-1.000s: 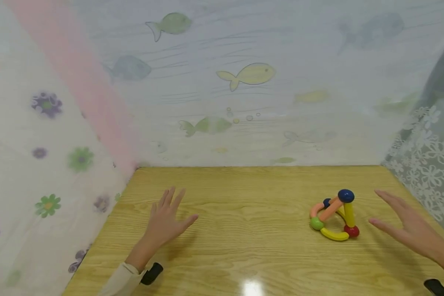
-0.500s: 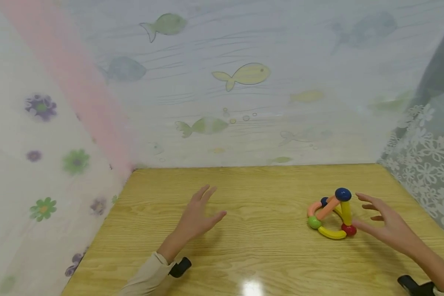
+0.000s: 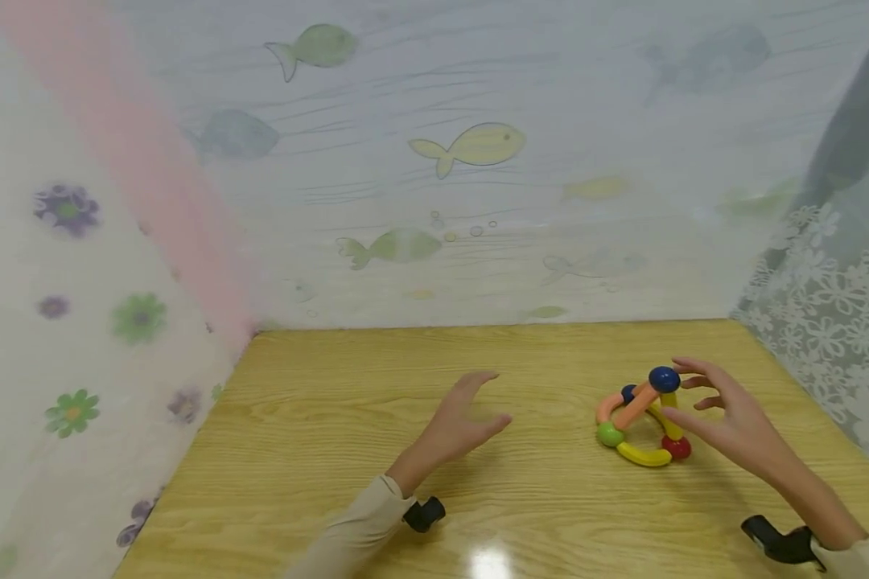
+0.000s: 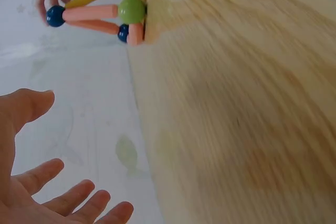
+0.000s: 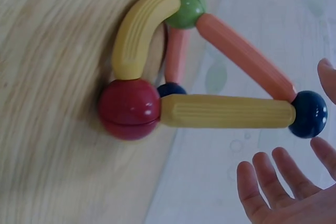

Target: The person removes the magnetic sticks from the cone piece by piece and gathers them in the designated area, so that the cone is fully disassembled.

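Head view shows a wooden table (image 3: pixel 348 450) with thin printed curtains around it: fish (image 3: pixel 471 146) on the back one, flowers (image 3: pixel 72 408) on the left one, white lace flowers (image 3: pixel 833 322) on the right one. On the right part of the table stands a toy frame (image 3: pixel 640 422) made of sticks and balls. It has a dark blue ball (image 3: pixel 664 378) at the top, a green ball (image 3: pixel 610 435) and a red ball (image 3: pixel 676 446) at the bottom, and yellow and orange sticks between them.

The right hand (image 3: pixel 724 418) is just beside the toy frame, on its right side. Its fingers (image 3: pixel 695 371) are spread and a little bent, with the tips near the dark blue ball. In the right wrist view the fingers (image 5: pixel 262 182) are apart from the sticks, and one tip is very close to the dark blue ball (image 5: pixel 310 114); I cannot tell if it touches. The hand holds nothing.

The left hand (image 3: pixel 459 418) hovers over the middle of the table, well apart from the toy frame. Its fingers (image 3: pixel 478 378) are relaxed, slightly spread, and hold nothing. In the left wrist view the palm (image 4: pixel 31 182) is turned toward the toy frame (image 4: pixel 105 9)
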The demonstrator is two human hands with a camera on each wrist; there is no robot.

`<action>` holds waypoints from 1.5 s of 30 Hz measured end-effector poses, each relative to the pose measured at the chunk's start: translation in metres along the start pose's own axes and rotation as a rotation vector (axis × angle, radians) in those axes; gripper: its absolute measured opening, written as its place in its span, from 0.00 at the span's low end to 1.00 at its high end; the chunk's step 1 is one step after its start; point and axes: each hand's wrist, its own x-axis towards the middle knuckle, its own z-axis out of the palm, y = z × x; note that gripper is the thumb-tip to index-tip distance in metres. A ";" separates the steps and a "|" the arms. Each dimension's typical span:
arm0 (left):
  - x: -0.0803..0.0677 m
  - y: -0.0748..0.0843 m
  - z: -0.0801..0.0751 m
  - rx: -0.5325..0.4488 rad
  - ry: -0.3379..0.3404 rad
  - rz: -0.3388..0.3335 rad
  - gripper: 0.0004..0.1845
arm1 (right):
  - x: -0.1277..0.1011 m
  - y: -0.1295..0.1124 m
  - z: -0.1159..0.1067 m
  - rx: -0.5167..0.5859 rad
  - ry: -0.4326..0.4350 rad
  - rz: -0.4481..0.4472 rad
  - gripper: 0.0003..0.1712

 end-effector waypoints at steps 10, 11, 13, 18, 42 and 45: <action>0.029 0.018 0.056 -0.127 -0.038 0.060 0.32 | 0.014 -0.009 0.003 -0.041 0.078 -0.090 0.31; 0.032 0.020 0.061 -0.151 -0.041 0.065 0.32 | 0.016 -0.009 0.002 -0.051 0.089 -0.116 0.28; 0.037 0.022 0.070 -0.184 -0.046 0.075 0.30 | 0.018 -0.009 0.000 -0.073 0.110 -0.159 0.24; 0.050 0.029 0.092 -0.215 -0.054 0.078 0.27 | 0.024 -0.011 -0.004 -0.127 0.115 -0.245 0.19; 0.084 0.062 0.148 -0.013 -0.028 0.187 0.19 | 0.046 -0.018 -0.014 -0.308 -0.184 -0.231 0.21; 0.089 0.068 0.149 -0.120 -0.045 0.185 0.25 | 0.046 -0.017 -0.016 -0.294 -0.198 -0.223 0.21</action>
